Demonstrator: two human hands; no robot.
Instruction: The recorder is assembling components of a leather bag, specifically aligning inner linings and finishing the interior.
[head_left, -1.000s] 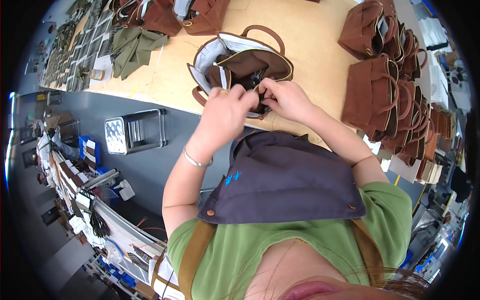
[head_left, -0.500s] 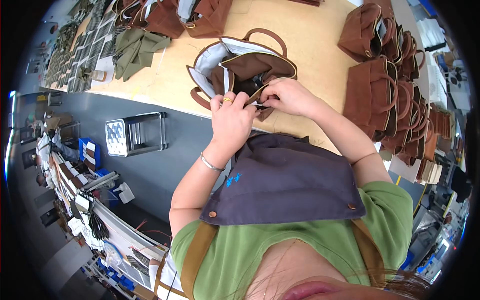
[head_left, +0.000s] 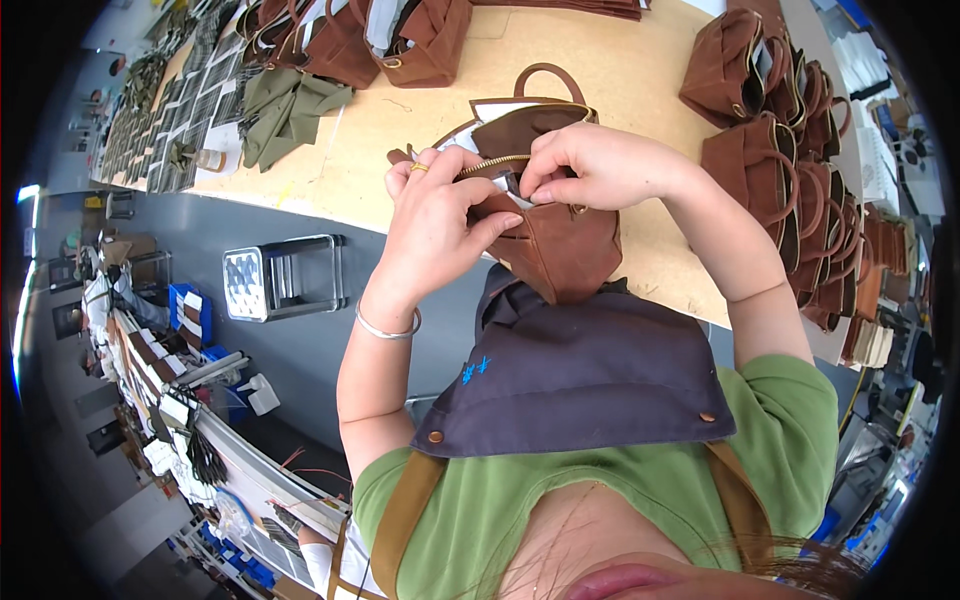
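Note:
A brown handbag with a gold zipper and white lining sits at the table's near edge, tilted toward me. My left hand is closed on its zippered rim at the left, fingers over the far side and thumb against the near wall. At the right of the opening, my right hand pinches the bag's near edge, with the fingertips just inside the mouth. One looped handle stands up at the far side. The bag's inside is mostly hidden by my hands.
More brown handbags stand in rows along the right of the wooden table. Others stand at the far left, beside olive green cloth and plaid pieces. A metal-framed stool stands on the floor at left.
The bag has been tipped and drawn toward me, so its near outer wall now shows. Both hands have moved up a little, the left now gripping the zippered rim.

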